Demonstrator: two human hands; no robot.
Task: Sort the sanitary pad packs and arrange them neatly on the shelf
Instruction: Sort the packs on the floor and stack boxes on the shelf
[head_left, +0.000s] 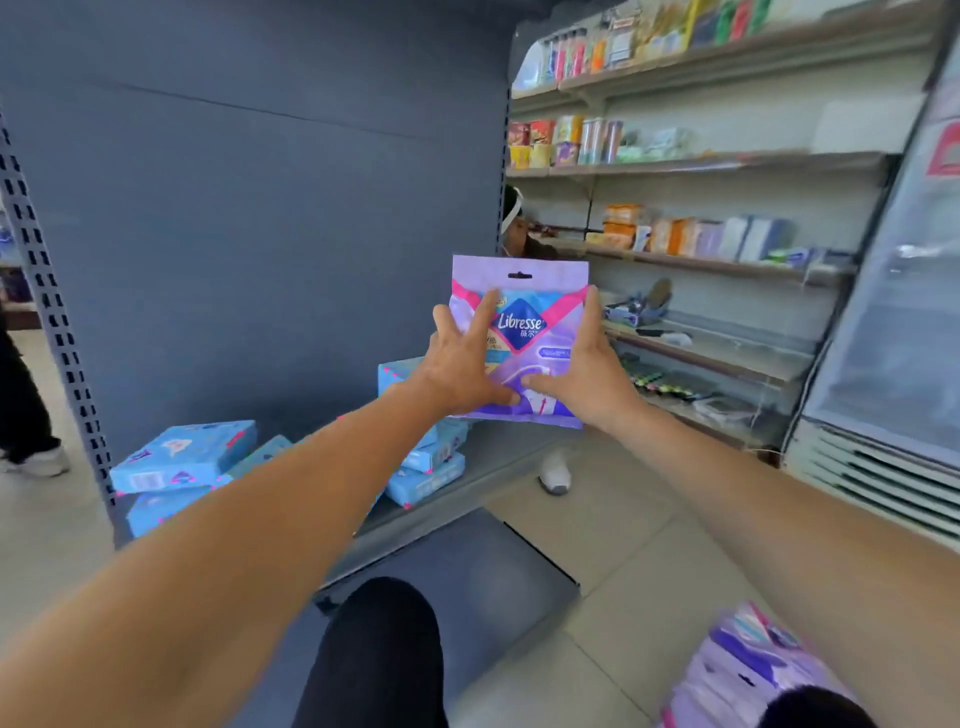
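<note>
You have a purple Libresse pack (519, 338) upright in front of you, held between both hands over the right end of the grey shelf (488, 462). Your left hand (460, 364) lies against its left side, fingers (480, 317) spread straight across the front and thumb along the lower edge. Your right hand (587, 364) frames the right side the same way, fingers straight along the pack's edge and thumb pressed onto the lower front. Neither hand curls round the pack; you press it between flat palms. Its bottom edge sits close to the shelf surface, though whether it touches is hard to tell from this angle.

On the shelf to your left lie blue packs (182, 457) in a loose heap, some flat and stacked, some tilted. More blue packs (431, 467) are piled just behind and below your left wrist. A stack of purple packs (737, 670) lies on the tiled floor (597, 561) by your right forearm, near the bottom corner of the view.
</note>
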